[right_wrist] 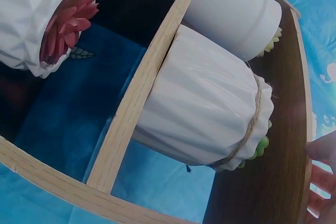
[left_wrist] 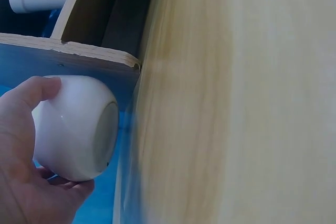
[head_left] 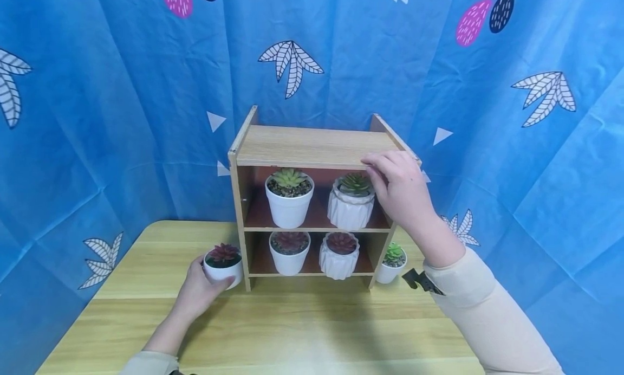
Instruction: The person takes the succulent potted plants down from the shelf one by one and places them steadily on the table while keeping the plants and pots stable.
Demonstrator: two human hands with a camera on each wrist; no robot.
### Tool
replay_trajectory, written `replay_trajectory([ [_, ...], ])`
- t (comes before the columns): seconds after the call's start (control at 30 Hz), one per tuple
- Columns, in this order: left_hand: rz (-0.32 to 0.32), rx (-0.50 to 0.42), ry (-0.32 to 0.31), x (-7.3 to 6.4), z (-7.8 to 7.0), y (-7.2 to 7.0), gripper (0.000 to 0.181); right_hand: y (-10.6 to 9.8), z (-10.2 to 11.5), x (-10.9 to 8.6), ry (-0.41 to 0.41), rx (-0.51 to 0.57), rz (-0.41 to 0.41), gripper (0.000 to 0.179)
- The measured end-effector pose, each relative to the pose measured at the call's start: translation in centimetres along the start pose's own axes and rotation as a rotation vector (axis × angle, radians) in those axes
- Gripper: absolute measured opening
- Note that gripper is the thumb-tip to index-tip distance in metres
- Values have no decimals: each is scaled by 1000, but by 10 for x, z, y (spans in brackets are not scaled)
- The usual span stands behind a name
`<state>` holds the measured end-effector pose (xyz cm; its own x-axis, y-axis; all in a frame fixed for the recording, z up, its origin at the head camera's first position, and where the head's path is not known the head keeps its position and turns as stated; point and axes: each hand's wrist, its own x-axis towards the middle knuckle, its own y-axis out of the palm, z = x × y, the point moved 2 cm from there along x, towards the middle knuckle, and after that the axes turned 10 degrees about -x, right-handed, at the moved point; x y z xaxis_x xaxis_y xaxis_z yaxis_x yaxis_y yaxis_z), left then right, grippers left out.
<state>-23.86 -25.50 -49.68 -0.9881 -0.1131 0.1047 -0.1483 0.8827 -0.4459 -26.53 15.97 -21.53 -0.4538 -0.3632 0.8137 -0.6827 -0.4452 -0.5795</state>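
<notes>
My left hand [head_left: 200,291] grips a round white pot [left_wrist: 73,129] holding a dark red succulent [head_left: 223,254], beside the left side of a small two-tier wooden shelf [head_left: 312,147]. In the left wrist view the pot's underside shows, tilted and off the table. At the shelf's top right, my right hand [head_left: 402,188] holds the front edge of the top board. Just below it, on the upper tier, stands a fluted white pot [right_wrist: 205,98] tied with twine, with a green succulent. A smooth white pot [head_left: 290,209] with a pale green succulent stands to its left.
On the lower tier sit a smooth white pot [head_left: 290,261] and a faceted white pot [head_left: 339,264], each with a red succulent. Another white pot [head_left: 388,273] with a bright green plant stands right of the shelf on the wooden table [head_left: 292,331]. A blue patterned cloth [head_left: 161,93] hangs behind.
</notes>
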Motion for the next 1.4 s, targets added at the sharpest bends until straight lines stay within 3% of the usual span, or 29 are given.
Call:
replay_trajectory([
  [0.57, 40, 16, 2, 2, 3, 2, 104, 2, -1, -1, 1, 7, -10, 19],
  [1.03, 55, 0, 89, 4, 6, 2, 96, 3, -1, -1, 5, -1, -17, 19],
  [1.4, 55, -4, 118, 5, 5, 2, 90, 4, -2, -1, 4, 3, -15, 20],
])
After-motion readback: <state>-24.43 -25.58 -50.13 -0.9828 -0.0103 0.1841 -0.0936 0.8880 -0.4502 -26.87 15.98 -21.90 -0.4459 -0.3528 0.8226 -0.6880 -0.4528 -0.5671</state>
